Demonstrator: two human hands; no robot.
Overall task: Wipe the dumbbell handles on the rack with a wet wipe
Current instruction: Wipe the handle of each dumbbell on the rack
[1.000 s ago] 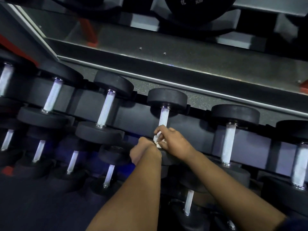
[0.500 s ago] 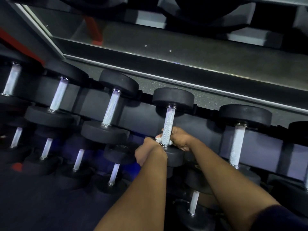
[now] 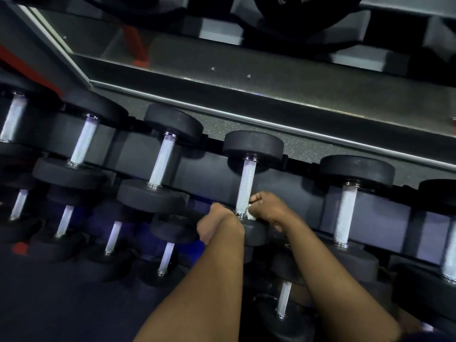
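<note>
Sliding down from mid-handle, the right hand (image 3: 269,209) now sits at the lower end of the knurled dumbbell handle (image 3: 247,183), pinching a wet wipe (image 3: 251,214) against the handle's right side. Just left of it, the left hand (image 3: 218,225) is curled beside the lower weight head (image 3: 254,233); whether it grips anything is hidden. The rack (image 3: 207,169) holds rows of dumbbells (image 3: 162,164) on both sides of the hands.

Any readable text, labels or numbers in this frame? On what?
Black weight plate, top edge: white characters, cut off by the frame and blurred, not readable.
The dumbbells: no readable text.
The wet wipe: no print visible.
</note>
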